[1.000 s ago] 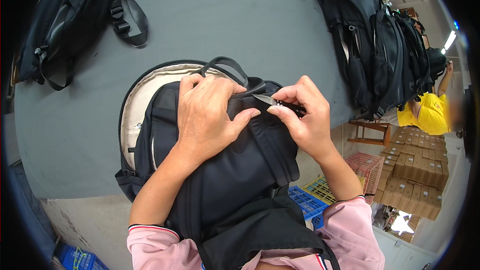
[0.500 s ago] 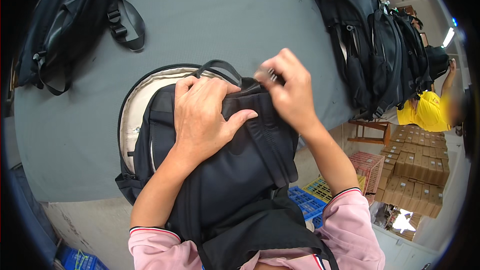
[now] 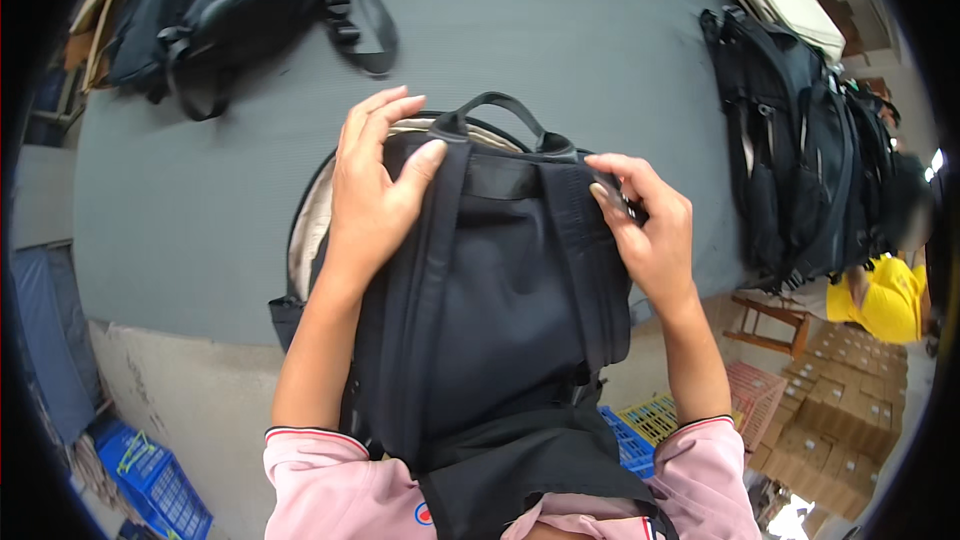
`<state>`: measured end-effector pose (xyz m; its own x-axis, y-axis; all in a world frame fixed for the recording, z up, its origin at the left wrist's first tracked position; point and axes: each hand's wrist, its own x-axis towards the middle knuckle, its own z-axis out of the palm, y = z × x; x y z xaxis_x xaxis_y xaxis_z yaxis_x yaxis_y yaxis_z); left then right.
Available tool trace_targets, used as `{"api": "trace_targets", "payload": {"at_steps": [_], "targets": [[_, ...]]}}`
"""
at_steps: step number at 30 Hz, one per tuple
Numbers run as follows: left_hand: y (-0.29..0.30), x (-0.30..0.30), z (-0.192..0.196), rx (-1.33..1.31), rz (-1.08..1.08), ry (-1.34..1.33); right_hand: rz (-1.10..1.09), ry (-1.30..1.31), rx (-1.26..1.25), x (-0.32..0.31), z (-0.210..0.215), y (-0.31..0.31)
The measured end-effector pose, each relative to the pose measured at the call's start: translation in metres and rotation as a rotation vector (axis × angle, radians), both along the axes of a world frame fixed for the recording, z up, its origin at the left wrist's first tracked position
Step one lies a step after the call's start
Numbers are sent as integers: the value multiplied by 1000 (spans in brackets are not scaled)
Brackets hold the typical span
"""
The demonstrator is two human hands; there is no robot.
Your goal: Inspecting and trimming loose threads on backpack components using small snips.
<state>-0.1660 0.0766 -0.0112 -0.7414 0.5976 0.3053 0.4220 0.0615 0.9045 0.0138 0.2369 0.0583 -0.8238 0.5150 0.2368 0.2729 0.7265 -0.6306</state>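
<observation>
My right hand (image 3: 652, 225) had dropped to the backpack's (image 3: 505, 280) right edge, pinching a tool (image 3: 614, 197); my left hand (image 3: 372, 195) spread wide at its left.

Tabletop (image 3: 560, 50): matt grey covering, finely textured. Backpack (image 3: 510, 280) at the near edge: smooth, matt dark cloth; lining (image 3: 312, 220), pale cloth. Buckles (image 3: 344, 32) toward the far left corner: black plastic, slight sheen. Bags (image 3: 785, 130) along the right edge: dark cloth.
</observation>
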Motion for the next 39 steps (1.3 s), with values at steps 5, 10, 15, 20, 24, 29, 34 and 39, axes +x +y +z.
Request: {"api": "trace_targets", "payload": {"at_steps": [5,10,15,20,24,29,34,39], "targets": [[-29,-13,11,-258,-76,-272,59,-14,-194,-11,-11,4],[-39,-15,42,-224,-186,-240,-10,-8,-157,2,-1,-14],[-43,5,65,-179,-166,-89,-29,-1,-211,0,-13,-17],[-49,22,61,-282,-97,139,17,-107,-498,8,-2,-42],[-48,26,63,-251,-98,181,98,62,-873,-10,-9,-75],[-47,15,76,-159,-217,-136,100,235,-1080,-23,-29,-115],[-22,-8,88,-371,-212,83,178,247,-959,-25,-37,-127],[-11,-4,76,-501,-281,-20,202,177,-903,-14,-44,-121]]}}
